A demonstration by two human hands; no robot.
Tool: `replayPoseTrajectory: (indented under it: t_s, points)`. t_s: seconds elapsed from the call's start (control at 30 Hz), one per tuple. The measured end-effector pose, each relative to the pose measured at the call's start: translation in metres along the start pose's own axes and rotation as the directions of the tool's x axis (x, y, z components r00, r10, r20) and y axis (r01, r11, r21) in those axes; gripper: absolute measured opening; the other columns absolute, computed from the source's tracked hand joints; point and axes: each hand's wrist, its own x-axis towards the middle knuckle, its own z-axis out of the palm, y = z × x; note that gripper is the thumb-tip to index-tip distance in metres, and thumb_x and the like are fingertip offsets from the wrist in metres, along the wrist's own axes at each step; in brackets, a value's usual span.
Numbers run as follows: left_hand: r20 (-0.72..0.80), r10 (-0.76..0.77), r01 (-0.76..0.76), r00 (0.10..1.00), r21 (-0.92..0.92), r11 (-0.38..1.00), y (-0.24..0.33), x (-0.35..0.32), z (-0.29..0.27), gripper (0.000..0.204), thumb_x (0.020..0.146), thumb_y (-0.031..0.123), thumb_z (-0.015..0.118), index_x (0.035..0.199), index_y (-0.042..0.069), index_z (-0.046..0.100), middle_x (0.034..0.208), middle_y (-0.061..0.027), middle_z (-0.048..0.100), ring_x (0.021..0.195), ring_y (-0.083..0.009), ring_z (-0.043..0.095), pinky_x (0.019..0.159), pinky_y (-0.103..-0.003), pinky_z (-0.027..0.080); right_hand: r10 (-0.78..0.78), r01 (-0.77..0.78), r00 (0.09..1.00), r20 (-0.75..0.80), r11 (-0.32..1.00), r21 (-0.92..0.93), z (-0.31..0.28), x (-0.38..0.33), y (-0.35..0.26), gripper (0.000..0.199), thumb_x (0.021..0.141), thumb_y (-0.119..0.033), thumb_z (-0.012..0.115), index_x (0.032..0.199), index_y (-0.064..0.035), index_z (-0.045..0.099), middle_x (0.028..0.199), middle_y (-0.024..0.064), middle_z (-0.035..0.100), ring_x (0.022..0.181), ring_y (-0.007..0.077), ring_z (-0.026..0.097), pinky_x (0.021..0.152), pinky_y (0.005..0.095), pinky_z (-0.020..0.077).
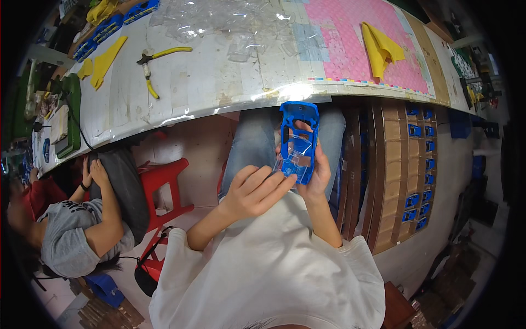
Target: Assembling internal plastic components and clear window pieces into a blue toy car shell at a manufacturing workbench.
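Over my lap, just off the table's front edge, I hold a blue toy car body shell (299, 111) with its hollow inside facing up. My right hand (319, 176) is wrapped round its right side and near end. A clear plastic window piece (297, 156) lies in the near half of the shell. My left hand (256, 191) reaches across from the left, its fingers bent and closed on the edge of that clear piece. The left fingertips touch the piece close to the shell's near end. The left thumb is mostly hidden.
On the white table (208, 82) are cutting pliers (146, 59) with yellow handles, a heap of clear plastic pieces (241, 27), a pink sheet (345, 41) and yellow cloths (378, 49). Trays (392, 170) of blue shells stand right. Left are a red stool (164, 186) and a seated person (82, 230).
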Motion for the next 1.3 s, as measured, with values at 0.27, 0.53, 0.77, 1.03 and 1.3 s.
replayPoseTrajectory:
  t_s: [0.27, 0.53, 0.77, 1.03, 1.3]
  points:
    - [-0.029, -0.045, 0.044, 0.999, -0.037, 0.998, 0.000, 0.001, 0.001, 0.031, 0.062, 0.012, 0.063, 0.093, 0.014, 0.066, 0.082, 0.0030, 0.055, 0.078, -0.0120, 0.048, 0.068, -0.026, 0.037, -0.015, 0.015, 1.000, 0.004, 1.000, 0.004, 0.000, -0.001, -0.001, 0.053, 0.087, -0.037, 0.041, 0.127, -0.0032, 0.030, 0.119, 0.0156, 0.043, 0.091, 0.0280, 0.057, 0.077, 0.0371, 0.0496]
    - [-0.107, -0.044, 0.061, 0.993, 0.158, 0.986, 0.003, 0.001, 0.011, 0.032, 0.060, 0.008, 0.067, 0.090, 0.019, 0.069, 0.083, 0.0074, 0.054, 0.074, -0.0112, 0.044, 0.066, -0.026, 0.031, -0.007, 0.008, 1.000, 0.003, 1.000, -0.011, 0.005, -0.002, 0.000, 0.053, 0.086, -0.036, 0.042, 0.126, -0.0038, 0.029, 0.117, 0.0158, 0.045, 0.093, 0.0286, 0.057, 0.080, 0.0373, 0.0484]
    - [0.010, -0.054, 0.053, 0.998, 0.084, 0.995, 0.001, 0.008, 0.011, 0.030, 0.070, 0.018, 0.063, 0.099, 0.013, 0.065, 0.092, 0.0025, 0.058, 0.079, -0.0130, 0.047, 0.067, -0.025, 0.034, -0.002, 0.000, 0.999, 0.044, 0.999, 0.053, 0.003, -0.001, 0.002, 0.048, 0.088, -0.033, 0.039, 0.126, -0.0060, 0.029, 0.117, 0.0161, 0.045, 0.094, 0.0283, 0.057, 0.080, 0.0374, 0.0484]
    - [0.272, -0.144, 0.168, 0.952, -0.067, 0.984, 0.000, 0.016, 0.006, 0.030, 0.075, 0.027, 0.063, 0.099, 0.011, 0.062, 0.110, -0.0011, 0.056, 0.086, -0.0176, 0.049, 0.075, -0.030, 0.035, -0.003, 0.003, 1.000, 0.020, 0.999, -0.035, 0.006, -0.004, 0.000, 0.052, 0.088, -0.033, 0.038, 0.129, -0.0040, 0.028, 0.119, 0.0152, 0.047, 0.100, 0.0148, 0.050, 0.091, 0.0280, 0.0386]
    - [0.014, -0.685, 0.603, 0.728, -0.487, 0.632, -0.018, 0.036, 0.008, 0.045, 0.065, 0.008, 0.068, 0.104, 0.002, 0.047, 0.096, -0.0107, 0.048, 0.081, -0.0215, 0.046, 0.070, -0.031, 0.037, 0.061, -0.061, 0.998, 0.021, 0.998, 0.022, 0.017, -0.010, -0.003, 0.055, 0.087, -0.034, 0.042, 0.130, -0.0044, 0.027, 0.118, 0.0124, 0.047, 0.097, 0.0151, 0.051, 0.087, 0.0281, 0.0419]
